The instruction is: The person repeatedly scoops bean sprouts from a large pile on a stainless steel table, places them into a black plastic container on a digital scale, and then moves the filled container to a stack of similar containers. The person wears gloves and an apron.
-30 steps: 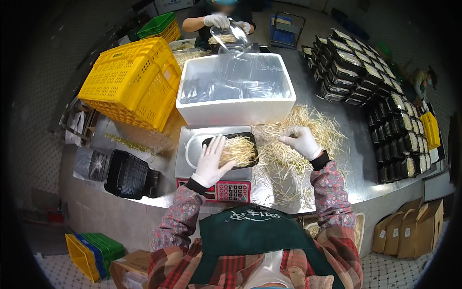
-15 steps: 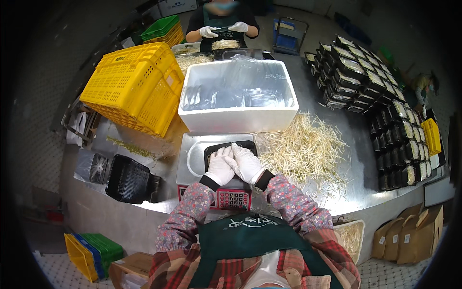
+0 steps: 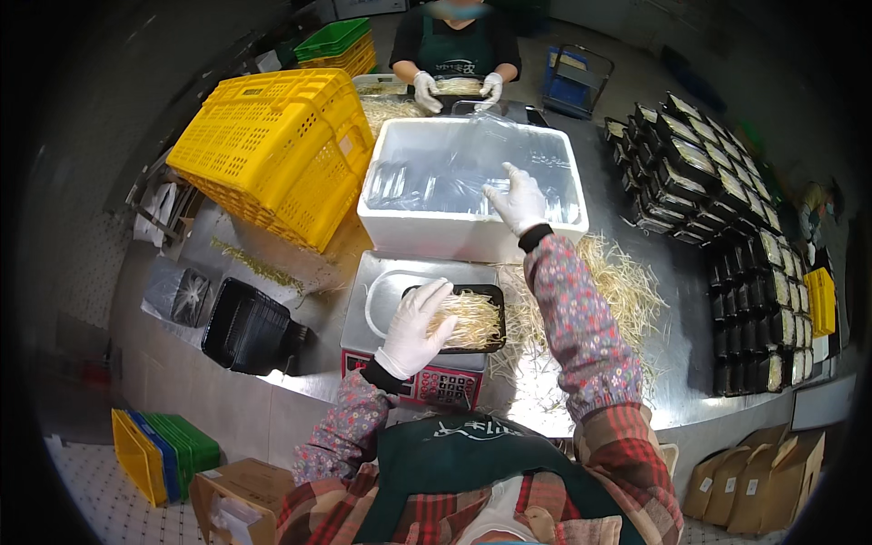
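Note:
White-gloved, my left hand (image 3: 415,329) lies over the left side of a black plastic tray (image 3: 501,338) filled with bean sprouts (image 3: 470,320). Its fingers are extended and rest against the sprouts. Under the tray is a weighing scale (image 3: 368,331) with a red keypad panel. My right hand (image 3: 518,202), also gloved, is stretched forward over the front wall of a white foam box (image 3: 454,238), fingers apart and nothing seen in them. Clear plastic lids (image 3: 427,186) fill that box, close to the fingertips.
Loose sprouts (image 3: 627,295) are heaped right of the scale. Empty black trays (image 3: 245,325) stand at left, below yellow crates (image 3: 272,154). Packed trays (image 3: 690,168) are stacked at right. Across the table, a co-worker's gloved hands (image 3: 491,89) hold a filled tray.
My right hand has left the tray and moved forward and right to the foam box. My left hand stays at the tray, whose sprouts now show. The co-worker's hands have lowered around a tray.

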`<state>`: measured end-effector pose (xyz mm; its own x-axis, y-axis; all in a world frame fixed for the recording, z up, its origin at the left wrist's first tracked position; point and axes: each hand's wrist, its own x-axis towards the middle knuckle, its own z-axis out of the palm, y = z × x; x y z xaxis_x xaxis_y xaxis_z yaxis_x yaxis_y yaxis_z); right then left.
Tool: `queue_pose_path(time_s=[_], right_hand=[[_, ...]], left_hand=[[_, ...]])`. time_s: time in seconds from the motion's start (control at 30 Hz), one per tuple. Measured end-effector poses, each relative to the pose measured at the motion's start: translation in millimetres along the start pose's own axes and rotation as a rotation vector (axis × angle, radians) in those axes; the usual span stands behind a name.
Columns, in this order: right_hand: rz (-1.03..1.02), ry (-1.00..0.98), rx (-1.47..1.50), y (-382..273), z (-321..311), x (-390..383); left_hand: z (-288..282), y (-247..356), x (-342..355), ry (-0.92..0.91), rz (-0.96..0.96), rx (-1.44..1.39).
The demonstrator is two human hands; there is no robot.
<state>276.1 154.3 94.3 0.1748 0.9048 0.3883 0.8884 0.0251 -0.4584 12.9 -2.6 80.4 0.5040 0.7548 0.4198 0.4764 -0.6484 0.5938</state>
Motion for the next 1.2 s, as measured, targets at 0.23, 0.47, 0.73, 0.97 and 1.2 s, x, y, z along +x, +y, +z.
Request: queue_pose_path(time_s=[0.23, 0.47, 0.73, 0.97, 1.2], right_hand=[[0.422, -0.48, -0.419, -16, 40, 37], [-0.028, -0.393, -0.48, -4, 24, 65], [-0.113, -0.182, -0.53, 27, -48, 63], [-0.11, 0.05, 0.71, -12, -126, 5], [0.138, -0.506, 1.222, -72, -103, -144]], left_hand=[[-37, -2, -33, 0.276, -0.382, -0.445], [-62, -43, -86, 0.543, -0.561, -0.495], [-83, -37, -88, 0.619, -0.502, -0.439], [-81, -27, -74, 0.584, -0.482, -0.755], [-44, 10, -32, 0.364, -0.481, -1.006]])
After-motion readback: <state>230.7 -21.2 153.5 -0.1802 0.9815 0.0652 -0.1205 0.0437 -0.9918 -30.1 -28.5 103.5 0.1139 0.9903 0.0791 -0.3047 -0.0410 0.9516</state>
